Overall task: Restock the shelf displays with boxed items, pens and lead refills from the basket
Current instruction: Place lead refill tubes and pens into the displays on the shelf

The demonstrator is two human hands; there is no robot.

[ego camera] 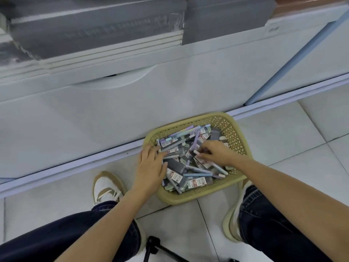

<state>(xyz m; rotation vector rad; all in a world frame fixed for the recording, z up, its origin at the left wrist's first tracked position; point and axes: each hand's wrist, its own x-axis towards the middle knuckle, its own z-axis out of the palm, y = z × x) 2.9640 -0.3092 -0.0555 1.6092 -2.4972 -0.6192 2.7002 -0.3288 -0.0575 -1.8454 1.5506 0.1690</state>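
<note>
A tan plastic basket [233, 132] with lattice walls sits on the tiled floor against the base of a white cabinet. It is filled with pastel pens [203, 170] and grey lead refill packs [176, 175] bearing red and white labels. My left hand [150, 166] lies flat on the basket's left side, its fingers straight over the pile. My right hand [214, 152] reaches into the middle and pinches a small refill pack [196, 153] at its white end.
A white cabinet drawer front [113, 103] with a curved handle recess stands right behind the basket. Grey wrapped stacks [98, 25] lie on the shelf above. My knees and shoes flank the basket, and a black tripod leg [160, 248] lies between them.
</note>
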